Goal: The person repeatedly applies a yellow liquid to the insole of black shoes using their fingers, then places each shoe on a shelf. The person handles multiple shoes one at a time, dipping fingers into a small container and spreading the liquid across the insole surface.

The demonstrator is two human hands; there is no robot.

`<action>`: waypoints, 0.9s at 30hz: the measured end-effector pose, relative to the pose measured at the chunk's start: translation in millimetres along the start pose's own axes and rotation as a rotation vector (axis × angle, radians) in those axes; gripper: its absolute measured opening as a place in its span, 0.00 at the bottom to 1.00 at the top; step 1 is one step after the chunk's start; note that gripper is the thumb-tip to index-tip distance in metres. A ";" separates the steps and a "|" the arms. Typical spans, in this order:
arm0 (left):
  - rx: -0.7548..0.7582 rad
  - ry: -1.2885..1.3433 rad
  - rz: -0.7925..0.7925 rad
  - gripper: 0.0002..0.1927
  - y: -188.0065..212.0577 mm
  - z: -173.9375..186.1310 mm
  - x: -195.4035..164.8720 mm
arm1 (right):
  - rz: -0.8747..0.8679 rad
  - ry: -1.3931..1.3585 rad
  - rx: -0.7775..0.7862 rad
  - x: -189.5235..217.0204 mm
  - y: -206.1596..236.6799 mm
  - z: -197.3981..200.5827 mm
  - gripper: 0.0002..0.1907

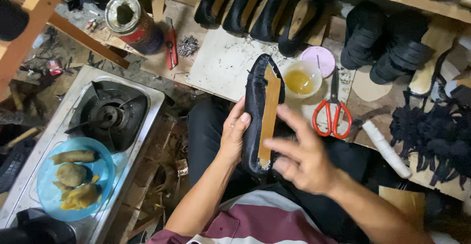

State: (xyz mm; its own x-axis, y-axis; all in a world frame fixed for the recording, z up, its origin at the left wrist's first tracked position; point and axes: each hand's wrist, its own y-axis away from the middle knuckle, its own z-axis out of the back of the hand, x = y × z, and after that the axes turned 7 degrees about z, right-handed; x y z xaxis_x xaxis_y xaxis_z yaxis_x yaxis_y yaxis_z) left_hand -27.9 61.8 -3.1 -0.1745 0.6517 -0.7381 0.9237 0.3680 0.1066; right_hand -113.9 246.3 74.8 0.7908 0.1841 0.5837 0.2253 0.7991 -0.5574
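So the main thing here is a black shiny fabric shoe upper stretched over a last with a tan board insole [263, 116] showing on the bottom. It's turned sole-up, toe end pointing away toward the bench, held over the person's lap. The black material is wrapped and puckered around the edge of the tan strip, with small gathers near the far end, and the near end of the insole looks a bit pale and scuffed.

The left hand [233, 132] has it from the side, fingers curled around the black edge and thumb lying along it, so it's a proper grip. The right hand [301, 158] is spread open, fingers loose and a little blurry, fingertips touching the near part of the shoe without closing around anything.

Just past the shoe, on the pale work board [221, 65], sits a small white cup of amber glue [300, 79], with a pink round lid [318, 60] beside it and red-handled scissors [333, 111] next to that. Off to the left there's a steel gas stove [105, 114] and a blue plate of fried food [73, 178].
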 end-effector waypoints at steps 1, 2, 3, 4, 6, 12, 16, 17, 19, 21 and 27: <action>0.013 -0.002 0.000 0.39 -1.3 -2.7 1.2 | 0.088 0.085 0.011 8.4 1.3 -6.8 0.18; 0.031 0.000 -0.001 0.39 -2.0 -5.2 2.7 | 0.175 0.168 0.023 12.0 1.8 -9.5 0.20; 0.049 0.002 -0.004 0.38 -2.6 -7.1 3.8 | 0.145 0.211 -0.012 12.1 0.5 -10.5 0.18; 0.065 0.003 -0.005 0.38 -2.8 -8.8 5.2 | 0.115 0.253 -0.047 10.3 -0.8 -11.3 0.17; 0.099 -0.037 -0.023 0.37 -3.0 -10.6 7.3 | 0.047 0.289 -0.091 4.7 -2.6 -9.0 0.16; 0.077 -0.015 0.000 0.36 -3.7 -9.4 11.7 | 0.017 0.185 -0.088 7.8 3.9 -12.9 0.16; 0.007 0.024 0.054 0.36 -3.5 -8.9 12.1 | 0.169 0.099 -0.069 12.3 11.0 -17.1 0.15; 0.005 0.026 0.059 0.35 -3.4 -9.2 11.7 | 0.214 0.089 -0.072 11.6 11.8 -15.8 0.14; -0.002 0.029 0.078 0.35 -2.9 -10.5 11.5 | 0.163 0.131 -0.094 7.5 11.9 -12.1 0.14; 0.005 0.056 0.115 0.34 -2.5 -12.3 11.0 | 0.187 0.148 -0.068 4.9 10.6 -9.6 0.14; 0.023 0.065 0.194 0.32 -0.2 -17.9 5.9 | 0.340 0.132 -0.052 1.9 2.5 -4.0 0.13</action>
State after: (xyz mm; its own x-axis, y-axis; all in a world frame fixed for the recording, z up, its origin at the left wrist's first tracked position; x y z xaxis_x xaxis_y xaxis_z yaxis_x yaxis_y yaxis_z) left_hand -35.3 77.4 4.5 -0.0135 0.7504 -0.6608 0.9496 0.2165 0.2265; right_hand -109.5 246.4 72.1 0.8916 0.3556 0.2804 -0.0368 0.6741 -0.7378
